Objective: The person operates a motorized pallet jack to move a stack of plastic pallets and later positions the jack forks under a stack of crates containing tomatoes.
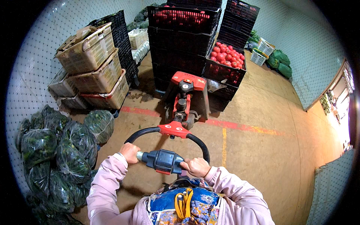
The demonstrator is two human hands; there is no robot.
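Note:
In front of me stands a red and black pallet jack (188, 80), its handle loop reaching back toward my body. My left hand (130, 152) is closed round the left end of the handle, beside a pale metallic collar. My right hand (197, 167) wraps the right end, its thumb lying against the dark control head (164, 160) in the middle. The jack's forks are hidden; its body stands close against a tall stack of black crates (180, 43). Red tomatoes (227, 55) fill the open crate right of it.
Stained cream crates (92, 73) are stacked at left, with clear bags of green vegetables (71, 150) piled nearer me. A red floor line (240, 126) crosses ahead. White baskets (258, 56) and green sacks (279, 62) lie far right, near a bright doorway (339, 101).

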